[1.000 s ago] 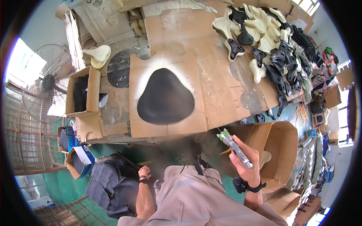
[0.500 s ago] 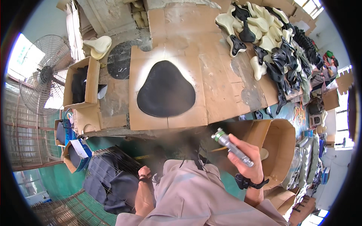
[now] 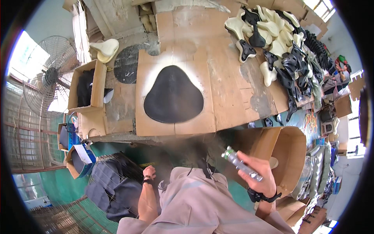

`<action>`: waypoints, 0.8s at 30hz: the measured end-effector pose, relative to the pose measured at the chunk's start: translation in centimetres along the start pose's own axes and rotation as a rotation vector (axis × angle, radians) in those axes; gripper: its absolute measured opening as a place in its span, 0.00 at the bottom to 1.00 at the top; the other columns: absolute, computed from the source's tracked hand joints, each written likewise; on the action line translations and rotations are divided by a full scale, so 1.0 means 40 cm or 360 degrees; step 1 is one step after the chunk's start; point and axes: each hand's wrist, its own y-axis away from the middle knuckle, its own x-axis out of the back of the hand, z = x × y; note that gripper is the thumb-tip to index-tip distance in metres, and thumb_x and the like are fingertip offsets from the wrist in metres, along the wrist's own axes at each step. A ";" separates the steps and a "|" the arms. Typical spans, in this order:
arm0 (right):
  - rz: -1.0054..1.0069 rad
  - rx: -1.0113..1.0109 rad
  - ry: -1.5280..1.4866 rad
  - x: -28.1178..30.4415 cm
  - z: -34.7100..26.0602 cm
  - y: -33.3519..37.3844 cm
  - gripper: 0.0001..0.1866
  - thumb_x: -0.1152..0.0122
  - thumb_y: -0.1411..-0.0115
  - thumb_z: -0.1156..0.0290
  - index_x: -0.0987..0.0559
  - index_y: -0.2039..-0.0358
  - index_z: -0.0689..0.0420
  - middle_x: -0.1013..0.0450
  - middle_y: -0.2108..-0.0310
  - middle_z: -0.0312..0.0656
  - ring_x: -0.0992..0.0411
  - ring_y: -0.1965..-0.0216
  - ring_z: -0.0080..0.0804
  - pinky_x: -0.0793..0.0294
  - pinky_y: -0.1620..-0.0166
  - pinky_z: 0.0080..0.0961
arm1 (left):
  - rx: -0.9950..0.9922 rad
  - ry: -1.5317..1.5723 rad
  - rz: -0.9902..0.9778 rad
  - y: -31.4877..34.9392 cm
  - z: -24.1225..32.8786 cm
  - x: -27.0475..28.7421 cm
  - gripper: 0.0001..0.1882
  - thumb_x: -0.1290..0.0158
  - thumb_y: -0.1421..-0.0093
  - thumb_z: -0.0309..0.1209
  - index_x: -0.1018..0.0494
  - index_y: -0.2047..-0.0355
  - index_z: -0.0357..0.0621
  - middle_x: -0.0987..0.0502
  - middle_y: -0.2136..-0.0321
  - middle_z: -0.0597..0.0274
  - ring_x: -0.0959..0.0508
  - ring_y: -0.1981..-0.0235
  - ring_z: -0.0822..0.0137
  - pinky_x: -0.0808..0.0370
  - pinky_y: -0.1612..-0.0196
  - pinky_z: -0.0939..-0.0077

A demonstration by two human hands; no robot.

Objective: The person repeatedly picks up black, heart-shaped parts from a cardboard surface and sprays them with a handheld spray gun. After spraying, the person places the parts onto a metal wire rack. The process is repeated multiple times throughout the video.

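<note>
My right hand [image 3: 260, 173] is wrapped round a metal spray gun [image 3: 243, 167] with a green ring near its nozzle, held in front of the table's near edge. Grey haze hangs around the nozzle. On the table, a black saddle-shaped cover [image 3: 173, 95] lies flat on a cardboard sheet [image 3: 194, 124], with white overspray about its edge. My left hand [image 3: 149, 171] hangs low by my side with its fingers curled in, and I see nothing in it. Beside it, dark cover pieces [image 3: 117, 187] are stacked on a wire rack.
Cream and black bicycle saddle parts [image 3: 278, 43] heap up at the table's far right. A cardboard box [image 3: 86, 87] with black material stands on the left, a fan [image 3: 50, 76] behind it. A large open carton [image 3: 290, 156] is by my right hand. Another person [image 3: 341, 74] is far right.
My right hand has moved slightly right and down with the spray gun. My left hand has risen a little. The view has shifted slightly; the black cover stays in place on the cardboard.
</note>
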 end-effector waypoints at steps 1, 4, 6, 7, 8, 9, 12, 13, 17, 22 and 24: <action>-0.0097 0.0031 0.0013 -0.002 0.002 0.005 0.32 0.34 0.52 0.84 0.27 0.44 0.61 0.24 0.65 0.51 0.24 0.67 0.45 0.25 0.62 0.28 | -0.0043 -0.0056 0.0001 -0.010 0.009 -0.004 0.16 0.51 0.39 0.33 0.25 0.51 0.52 0.21 0.58 0.59 0.22 0.55 0.57 0.28 0.55 0.48; 0.0074 -0.0063 -0.0015 -0.015 -0.006 -0.001 0.27 0.36 0.49 0.80 0.25 0.46 0.63 0.22 0.62 0.51 0.22 0.65 0.40 0.26 0.60 0.27 | -0.0133 -0.0234 -0.0004 -0.040 -0.009 -0.012 0.15 0.54 0.39 0.32 0.25 0.52 0.54 0.21 0.61 0.63 0.21 0.61 0.61 0.27 0.70 0.57; 0.0226 0.0030 -0.0020 -0.003 -0.011 -0.028 0.30 0.35 0.51 0.84 0.26 0.44 0.61 0.23 0.65 0.50 0.24 0.68 0.43 0.25 0.63 0.28 | -0.0143 0.0071 -0.0817 -0.150 -0.067 0.102 0.15 0.54 0.38 0.33 0.25 0.52 0.53 0.21 0.62 0.63 0.22 0.62 0.61 0.29 0.73 0.58; 0.0285 -0.0027 -0.0086 0.006 -0.011 -0.025 0.29 0.35 0.50 0.83 0.26 0.45 0.61 0.23 0.66 0.50 0.24 0.70 0.39 0.26 0.64 0.26 | -0.0101 0.0195 -0.1217 -0.189 -0.073 0.143 0.15 0.54 0.38 0.33 0.25 0.52 0.52 0.21 0.63 0.62 0.22 0.63 0.61 0.29 0.74 0.58; 0.0320 -0.0032 -0.0070 0.001 -0.013 -0.020 0.28 0.36 0.50 0.83 0.26 0.45 0.61 0.23 0.66 0.49 0.24 0.70 0.38 0.26 0.64 0.25 | -0.0112 0.0163 -0.0865 -0.176 -0.087 0.120 0.15 0.54 0.38 0.33 0.25 0.52 0.52 0.21 0.63 0.62 0.22 0.64 0.61 0.30 0.75 0.59; 0.0351 -0.0046 -0.0049 -0.001 -0.014 -0.014 0.28 0.36 0.50 0.83 0.25 0.45 0.61 0.23 0.67 0.49 0.24 0.71 0.37 0.26 0.64 0.25 | -0.0054 0.0119 -0.0496 -0.146 -0.088 0.081 0.15 0.53 0.38 0.33 0.25 0.52 0.51 0.21 0.64 0.62 0.22 0.65 0.61 0.30 0.75 0.60; 0.0301 -0.0123 0.0029 0.005 -0.008 0.017 0.29 0.35 0.50 0.82 0.25 0.45 0.61 0.23 0.68 0.49 0.25 0.72 0.38 0.26 0.64 0.25 | -0.0018 0.0023 -0.0059 -0.061 -0.072 0.017 0.14 0.53 0.38 0.33 0.25 0.53 0.50 0.21 0.65 0.62 0.22 0.69 0.61 0.30 0.74 0.60; 0.0248 -0.0122 0.0025 0.011 -0.005 0.033 0.29 0.35 0.51 0.82 0.25 0.45 0.61 0.23 0.68 0.49 0.25 0.72 0.39 0.26 0.64 0.25 | -0.0009 0.0018 -0.0049 -0.041 -0.063 0.018 0.14 0.53 0.39 0.33 0.24 0.53 0.50 0.21 0.65 0.62 0.22 0.69 0.61 0.30 0.73 0.59; 0.0066 -0.0147 -0.0021 0.039 -0.007 0.060 0.29 0.34 0.52 0.81 0.25 0.46 0.62 0.23 0.68 0.50 0.24 0.70 0.42 0.26 0.64 0.25 | 0.0053 0.0033 -0.0094 -0.026 -0.039 0.056 0.16 0.51 0.39 0.31 0.25 0.51 0.50 0.20 0.60 0.59 0.21 0.58 0.57 0.26 0.57 0.50; 0.0309 -0.0212 -0.0029 0.038 0.008 0.052 0.27 0.36 0.49 0.80 0.25 0.46 0.64 0.22 0.65 0.51 0.23 0.69 0.39 0.26 0.62 0.26 | -0.0239 -0.0182 0.0106 0.031 0.068 0.004 0.17 0.49 0.41 0.28 0.26 0.50 0.47 0.20 0.62 0.59 0.21 0.61 0.60 0.24 0.61 0.58; 0.0440 -0.0305 -0.0033 0.027 0.022 0.048 0.26 0.35 0.49 0.79 0.25 0.47 0.65 0.22 0.63 0.53 0.22 0.66 0.38 0.25 0.60 0.27 | -0.0430 -0.0086 0.0032 0.021 0.122 -0.007 0.17 0.48 0.41 0.27 0.26 0.50 0.46 0.20 0.63 0.60 0.21 0.64 0.64 0.24 0.64 0.66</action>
